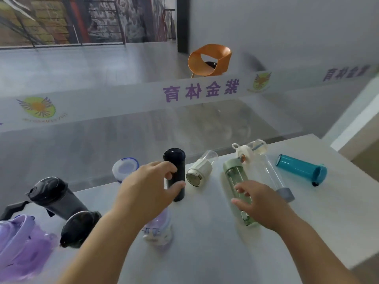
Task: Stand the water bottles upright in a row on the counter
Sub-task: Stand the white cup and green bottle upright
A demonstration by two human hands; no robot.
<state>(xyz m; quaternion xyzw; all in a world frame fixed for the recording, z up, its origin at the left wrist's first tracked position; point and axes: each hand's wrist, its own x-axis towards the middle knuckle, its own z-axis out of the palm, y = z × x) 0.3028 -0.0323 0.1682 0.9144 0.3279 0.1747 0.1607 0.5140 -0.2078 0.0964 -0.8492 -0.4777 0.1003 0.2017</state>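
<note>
A black flask (176,162) stands upright on the white counter (205,253); my left hand (147,187) is curled around its side, thumb and fingers touching it. My right hand (260,201) hovers with fingers apart over a green bottle (235,175) lying on its side. Also lying down are a clear bottle with a cream cap (202,168), a clear tube bottle with a grey base (272,177) and a teal bottle (301,168). At the left are a dark grey shaker (57,197), a dark lid (79,227), purple bottles (22,247) and a blue-rimmed white bottle (125,168).
A glass panel with purple lettering (201,90) runs along the counter's far edge. An orange chair (209,60) stands on the floor beyond it. A small lilac bottle (158,228) sits under my left forearm. The counter's right edge (348,160) drops away.
</note>
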